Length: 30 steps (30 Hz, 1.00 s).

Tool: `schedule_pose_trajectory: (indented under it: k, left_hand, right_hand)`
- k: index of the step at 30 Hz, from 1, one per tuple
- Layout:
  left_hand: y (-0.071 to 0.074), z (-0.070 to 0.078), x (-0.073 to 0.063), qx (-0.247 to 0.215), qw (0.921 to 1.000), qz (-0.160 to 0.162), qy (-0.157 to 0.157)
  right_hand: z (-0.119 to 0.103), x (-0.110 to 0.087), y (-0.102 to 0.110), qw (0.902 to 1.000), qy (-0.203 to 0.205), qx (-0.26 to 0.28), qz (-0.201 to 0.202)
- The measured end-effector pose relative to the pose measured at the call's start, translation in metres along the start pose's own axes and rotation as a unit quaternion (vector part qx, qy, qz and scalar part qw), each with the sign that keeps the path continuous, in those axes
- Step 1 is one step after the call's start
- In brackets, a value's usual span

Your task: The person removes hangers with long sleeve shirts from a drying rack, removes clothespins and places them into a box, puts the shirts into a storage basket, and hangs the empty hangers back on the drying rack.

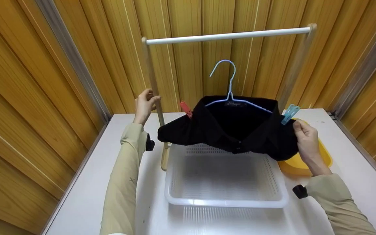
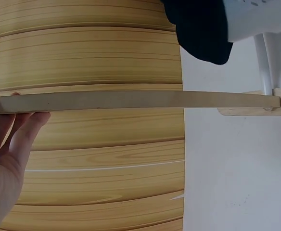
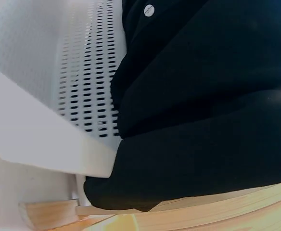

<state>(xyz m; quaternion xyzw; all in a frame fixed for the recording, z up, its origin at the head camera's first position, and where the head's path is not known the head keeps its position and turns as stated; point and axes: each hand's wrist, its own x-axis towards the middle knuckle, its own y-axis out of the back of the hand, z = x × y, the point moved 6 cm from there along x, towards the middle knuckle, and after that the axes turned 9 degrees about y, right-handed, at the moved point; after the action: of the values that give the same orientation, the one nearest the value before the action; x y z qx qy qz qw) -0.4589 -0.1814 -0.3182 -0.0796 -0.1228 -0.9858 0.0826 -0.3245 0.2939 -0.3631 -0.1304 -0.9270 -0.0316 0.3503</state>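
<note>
A black collared shirt (image 1: 207, 130) hangs on a pale blue wire hanger (image 1: 230, 88), whose hook appears below the rack's white rail, not around it. A red clothespin (image 1: 186, 109) clips one shoulder and a blue clothespin (image 1: 290, 114) the other. My right hand (image 1: 307, 140) pinches the shirt at its right-hand end, thumb in front. In the right wrist view dark cloth (image 3: 203, 134) fills much of the frame and the hand is nearly all out of sight. My left hand (image 1: 146, 106) holds the left wooden post (image 2: 121, 99) of the drying rack, fingers and thumb about it.
A white perforated basket (image 1: 224, 203) stands on the white table (image 1: 77, 195) below the shirt. Behind my right hand is a yellow basin (image 1: 325, 156). The rack's white rail (image 1: 227, 36) spans above, with wood-patterned walls (image 1: 188, 71) close behind and on both sides.
</note>
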Motion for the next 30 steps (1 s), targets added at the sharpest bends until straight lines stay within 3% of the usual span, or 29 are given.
schedule_pose_trajectory:
  k: [24,30]
  left_hand:
    - [-0.004,0.002,-0.005,0.000,0.9999,-0.009,0.010]
    - [-0.005,0.002,-0.005,-0.002,0.9999,-0.013,0.010]
  right_hand:
    - [0.021,-0.018,-0.001,0.9917,-0.001,-0.091,-0.091]
    - [0.025,-0.021,-0.003,0.9901,-0.008,-0.086,-0.111]
